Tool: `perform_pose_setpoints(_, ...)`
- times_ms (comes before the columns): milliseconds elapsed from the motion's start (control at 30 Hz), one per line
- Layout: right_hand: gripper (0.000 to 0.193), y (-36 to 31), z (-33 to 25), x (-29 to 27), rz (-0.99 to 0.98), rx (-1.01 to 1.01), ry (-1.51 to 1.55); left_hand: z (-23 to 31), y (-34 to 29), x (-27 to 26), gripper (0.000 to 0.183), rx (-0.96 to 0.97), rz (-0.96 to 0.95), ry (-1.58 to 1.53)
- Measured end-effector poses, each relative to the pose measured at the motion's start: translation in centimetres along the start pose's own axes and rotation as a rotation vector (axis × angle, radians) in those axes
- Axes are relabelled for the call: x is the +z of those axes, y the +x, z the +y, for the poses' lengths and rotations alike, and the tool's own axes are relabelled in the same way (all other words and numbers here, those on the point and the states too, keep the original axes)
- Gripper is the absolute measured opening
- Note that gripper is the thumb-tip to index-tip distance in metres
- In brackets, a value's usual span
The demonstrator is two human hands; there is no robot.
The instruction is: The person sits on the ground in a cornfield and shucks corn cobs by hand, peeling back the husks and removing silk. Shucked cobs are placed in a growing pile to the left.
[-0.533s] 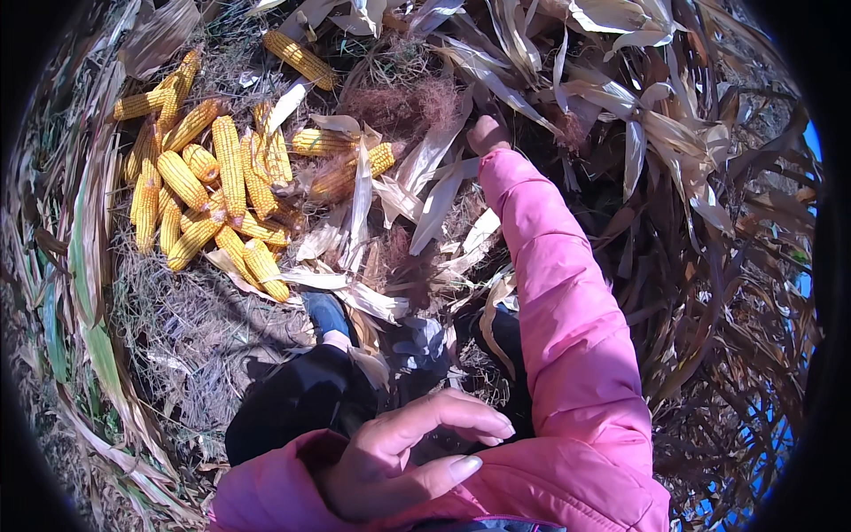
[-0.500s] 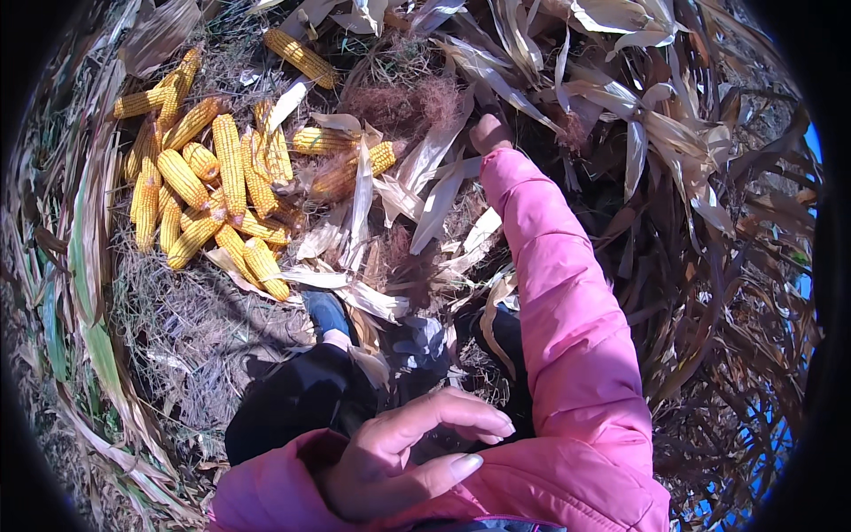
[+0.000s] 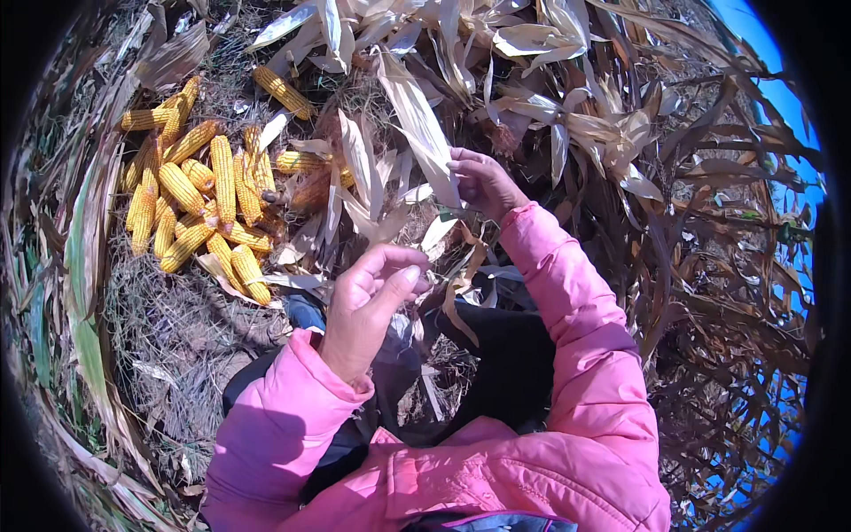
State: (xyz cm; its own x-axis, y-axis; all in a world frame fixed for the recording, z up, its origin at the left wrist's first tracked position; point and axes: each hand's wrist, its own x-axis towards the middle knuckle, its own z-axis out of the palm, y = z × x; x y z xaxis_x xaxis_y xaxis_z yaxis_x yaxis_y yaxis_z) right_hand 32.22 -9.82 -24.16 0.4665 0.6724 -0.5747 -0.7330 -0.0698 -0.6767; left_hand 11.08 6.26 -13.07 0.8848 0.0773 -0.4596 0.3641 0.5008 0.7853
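Observation:
My right hand (image 3: 486, 183) grips the lower end of an ear of corn still wrapped in its pale, dry husk (image 3: 417, 120). The tip of that husk points up and to the left. Below and left of it, my left hand (image 3: 372, 297) is empty, with its fingers loosely curled and apart from the thumb. Several bare yellow corn cobs (image 3: 223, 182) lie heaped on the ground at the left. Loose husks (image 3: 362, 168) stand between the heap and my right hand, partly covering a cob.
One yellow cob (image 3: 284, 92) lies apart beyond the heap. Dry husks and stalks (image 3: 612, 146) crowd the far side and the right. Leaning stalks with some green leaves (image 3: 84, 301) line the left edge. Dry grass (image 3: 168, 346) covers the ground near my dark-trousered legs (image 3: 501, 355).
My right hand has drawn back from among the far husks, bringing up the husk-wrapped ear. My left hand has moved forward from near my body toward it.

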Motion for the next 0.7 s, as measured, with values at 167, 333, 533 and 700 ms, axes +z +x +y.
perform_pose_setpoints(167,0.027,-5.5,1.0,7.8,0.135,-0.205,0.034,-1.0,1.8,-0.2,0.043,0.100,0.157,-0.017)
perform_pose_setpoints(333,0.020,-7.0,5.2,12.3,0.182,-0.528,-0.206,-1.5,2.6,-0.5,0.037,0.128,0.115,-0.103)
perform_pose_setpoints(533,0.021,-6.3,5.8,14.0,0.149,-0.641,-0.447,-1.5,3.6,-2.5,0.026,0.185,0.208,-0.057)
perform_pose_setpoints(700,0.050,-6.3,3.7,12.1,0.542,-0.971,-0.979,-0.7,3.9,-1.9,0.026,0.241,0.281,-0.087)
